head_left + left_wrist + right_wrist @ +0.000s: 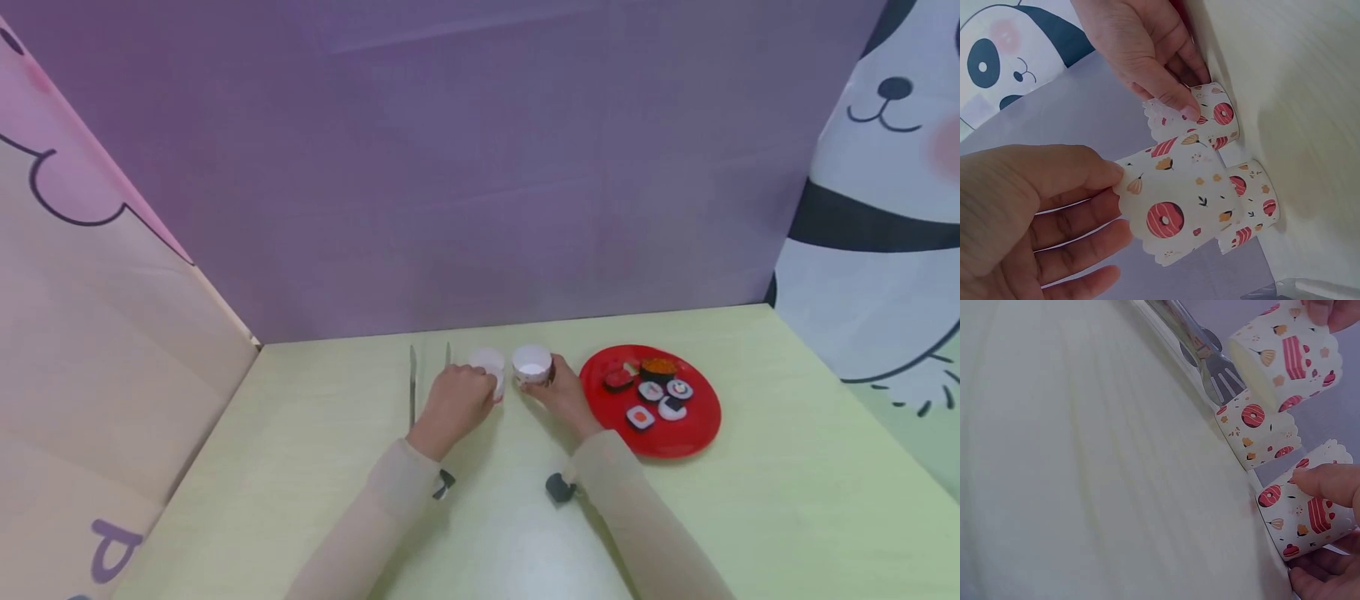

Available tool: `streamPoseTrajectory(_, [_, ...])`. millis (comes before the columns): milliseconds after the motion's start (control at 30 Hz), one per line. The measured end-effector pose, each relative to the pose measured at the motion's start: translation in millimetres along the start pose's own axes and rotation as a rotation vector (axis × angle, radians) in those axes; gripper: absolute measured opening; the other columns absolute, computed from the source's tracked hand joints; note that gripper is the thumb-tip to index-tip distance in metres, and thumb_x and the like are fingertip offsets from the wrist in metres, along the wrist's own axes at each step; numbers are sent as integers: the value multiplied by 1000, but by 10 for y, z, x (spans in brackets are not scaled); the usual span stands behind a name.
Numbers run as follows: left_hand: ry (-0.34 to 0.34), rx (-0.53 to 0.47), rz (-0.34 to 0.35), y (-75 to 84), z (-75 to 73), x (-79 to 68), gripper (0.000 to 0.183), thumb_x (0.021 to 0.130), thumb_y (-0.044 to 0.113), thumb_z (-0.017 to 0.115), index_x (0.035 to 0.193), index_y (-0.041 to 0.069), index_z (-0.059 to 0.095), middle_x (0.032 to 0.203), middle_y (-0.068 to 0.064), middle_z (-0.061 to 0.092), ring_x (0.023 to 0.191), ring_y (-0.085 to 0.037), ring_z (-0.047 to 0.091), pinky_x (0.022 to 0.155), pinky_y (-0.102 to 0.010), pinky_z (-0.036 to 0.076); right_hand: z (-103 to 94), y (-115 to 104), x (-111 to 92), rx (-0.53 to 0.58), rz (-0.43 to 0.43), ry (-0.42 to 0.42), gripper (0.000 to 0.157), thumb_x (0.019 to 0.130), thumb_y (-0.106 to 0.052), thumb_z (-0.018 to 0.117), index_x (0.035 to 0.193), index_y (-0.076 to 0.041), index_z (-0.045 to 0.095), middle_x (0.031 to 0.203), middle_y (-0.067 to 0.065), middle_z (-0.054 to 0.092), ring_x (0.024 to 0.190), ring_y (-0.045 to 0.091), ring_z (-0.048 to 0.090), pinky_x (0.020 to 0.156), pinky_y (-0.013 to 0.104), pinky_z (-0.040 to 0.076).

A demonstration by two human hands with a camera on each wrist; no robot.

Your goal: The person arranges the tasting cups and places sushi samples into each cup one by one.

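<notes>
Metal tongs (412,387) lie on the pale table (300,417), to the left of the left hand (457,404). That hand pinches the scalloped rim of a paper cup (1175,200) between thumb and fingers; the cup extends from the fingertips, tilted and off the table. Just beyond it a second cup (1257,434) stands upright on the table, clear of both hands. Right beside that is a third cup (532,367), mouth up, gripped by the right hand (558,393), with the thumb on one side and fingers around the other. A red plate (675,442) holding sushi pieces (651,392) sits just right of the right hand.
</notes>
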State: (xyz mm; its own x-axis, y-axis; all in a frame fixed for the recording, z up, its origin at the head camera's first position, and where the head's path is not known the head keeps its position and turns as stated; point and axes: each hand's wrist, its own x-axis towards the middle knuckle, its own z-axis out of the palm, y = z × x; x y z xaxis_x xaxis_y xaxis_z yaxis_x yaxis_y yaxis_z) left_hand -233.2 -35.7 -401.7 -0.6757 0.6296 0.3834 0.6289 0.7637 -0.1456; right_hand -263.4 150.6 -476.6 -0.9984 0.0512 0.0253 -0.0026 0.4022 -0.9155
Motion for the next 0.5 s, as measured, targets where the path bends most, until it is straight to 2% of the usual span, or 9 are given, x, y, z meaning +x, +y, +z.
streamPoseTrajectory(300, [-119, -33, -38, 10, 51, -29, 10, 80, 20, 74, 75, 14, 69, 65, 2, 64, 52, -12, 52, 51, -24, 41, -6, -8, -2, -2, -13, -2, 63, 84, -10, 70, 135, 5, 35, 137, 24, 44, 127, 36, 41, 106, 48, 32])
streamPoseTrajectory(500, [-156, -39, -47, -8, 106, -50, 8, 79, 19, 75, 74, 15, 70, 65, 3, 64, 53, -12, 53, 52, -25, 42, -1, 6, 5, -3, 5, -2, 64, 84, -11, 70, 136, 4, 35, 138, 22, 44, 127, 35, 41, 106, 47, 32])
